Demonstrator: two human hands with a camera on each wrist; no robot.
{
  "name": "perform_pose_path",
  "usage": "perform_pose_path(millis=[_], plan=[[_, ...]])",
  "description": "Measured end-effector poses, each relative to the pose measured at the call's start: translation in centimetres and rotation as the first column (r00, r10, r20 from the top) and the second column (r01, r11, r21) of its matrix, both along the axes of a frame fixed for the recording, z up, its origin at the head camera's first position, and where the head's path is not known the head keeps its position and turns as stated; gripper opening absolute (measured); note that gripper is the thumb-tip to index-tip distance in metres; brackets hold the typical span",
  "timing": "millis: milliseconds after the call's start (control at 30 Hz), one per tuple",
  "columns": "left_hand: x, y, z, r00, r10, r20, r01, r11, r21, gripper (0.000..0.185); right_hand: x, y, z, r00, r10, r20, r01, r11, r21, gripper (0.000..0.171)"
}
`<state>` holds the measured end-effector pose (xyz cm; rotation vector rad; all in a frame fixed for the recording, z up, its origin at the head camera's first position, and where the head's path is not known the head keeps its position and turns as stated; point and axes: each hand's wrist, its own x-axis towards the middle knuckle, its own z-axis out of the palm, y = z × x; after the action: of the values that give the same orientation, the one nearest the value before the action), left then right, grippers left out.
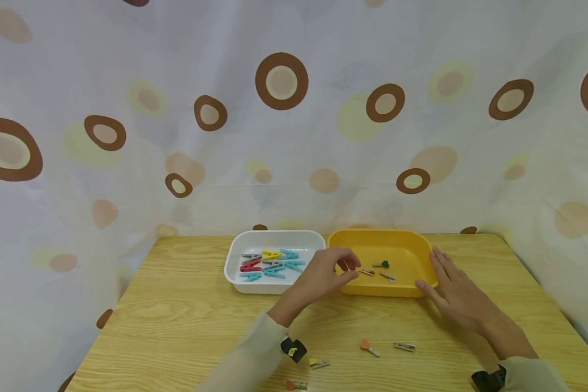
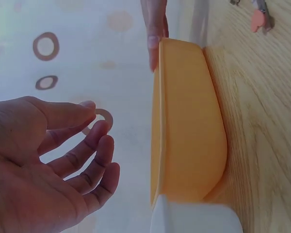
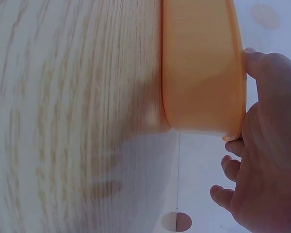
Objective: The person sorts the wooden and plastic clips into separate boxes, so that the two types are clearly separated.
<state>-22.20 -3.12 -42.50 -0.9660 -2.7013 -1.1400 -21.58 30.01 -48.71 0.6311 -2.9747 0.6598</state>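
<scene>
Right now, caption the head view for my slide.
Left hand hovers open over yellow plastic tray; right hand steadies its corner.

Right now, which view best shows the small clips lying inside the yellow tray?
The head view: it looks down into the yellow tray, showing the small clips on its floor between both hands. The left wrist view shows only the tray's outer wall and rim; the right wrist view likewise sees just its outside, so the clips are hidden.
</scene>
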Motion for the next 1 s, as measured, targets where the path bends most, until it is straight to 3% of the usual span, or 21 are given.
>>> perform_pose_path(millis=[533,833,1000], plan=[[3.8,-4.8,-0.8,0.999,0.004,0.044,-0.006,0.999,0.045,0.007,-0.2,-0.1,-0.1,1.000,0.000,-0.007,0.000,1.000,-0.006,0.085],[6.2,-7.6,-2.0,0.987,0.027,0.160,-0.038,0.997,0.065,0.008,-0.1,-0.1,-0.1,1.000,-0.003,0.013,0.003,1.000,-0.016,0.085],[7.5,-8.5,-3.0,0.983,0.028,0.182,-0.042,0.996,0.077,0.007,0.1,-0.2,0.2,1.000,-0.004,0.006,0.005,1.000,-0.014,0.085]])
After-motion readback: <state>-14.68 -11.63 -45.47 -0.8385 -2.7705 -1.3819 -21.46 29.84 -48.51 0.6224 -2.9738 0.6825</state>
